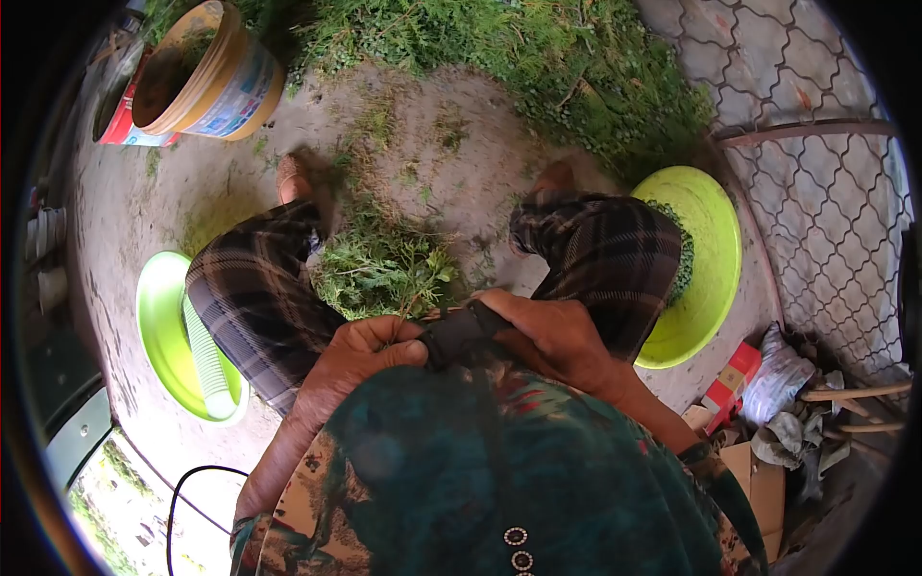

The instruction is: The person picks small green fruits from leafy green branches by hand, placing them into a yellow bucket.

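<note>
Though wrinkled, grip (357, 363) on black block (455, 336)

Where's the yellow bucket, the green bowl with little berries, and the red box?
Yellow bucket (235, 101): head view, its side.
Green bowl (722, 240): head view, inner wall.
Red box (732, 374): head view, its side.

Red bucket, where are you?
In the head view, the red bucket is on the floor at the upper left, partly hidden behind the yellow bucket.
</note>
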Demonstrator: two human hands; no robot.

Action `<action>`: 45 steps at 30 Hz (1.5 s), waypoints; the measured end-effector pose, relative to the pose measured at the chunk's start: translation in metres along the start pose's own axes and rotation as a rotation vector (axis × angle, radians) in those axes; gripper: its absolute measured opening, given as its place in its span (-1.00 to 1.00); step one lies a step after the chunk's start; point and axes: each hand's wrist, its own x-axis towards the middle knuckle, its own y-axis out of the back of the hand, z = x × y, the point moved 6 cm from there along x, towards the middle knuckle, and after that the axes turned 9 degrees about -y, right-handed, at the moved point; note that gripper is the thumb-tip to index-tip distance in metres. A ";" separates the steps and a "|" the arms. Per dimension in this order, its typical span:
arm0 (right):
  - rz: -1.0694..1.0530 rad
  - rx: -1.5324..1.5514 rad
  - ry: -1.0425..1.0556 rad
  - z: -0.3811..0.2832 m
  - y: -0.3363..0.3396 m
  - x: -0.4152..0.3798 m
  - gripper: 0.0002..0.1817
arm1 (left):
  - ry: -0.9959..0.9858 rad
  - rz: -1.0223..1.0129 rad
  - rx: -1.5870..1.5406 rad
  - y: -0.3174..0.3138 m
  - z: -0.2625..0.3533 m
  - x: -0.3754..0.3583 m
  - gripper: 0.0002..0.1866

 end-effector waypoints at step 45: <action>-0.298 -0.057 -0.014 0.012 0.018 0.028 -0.72 | -0.441 0.092 0.577 -0.003 0.087 0.053 -0.65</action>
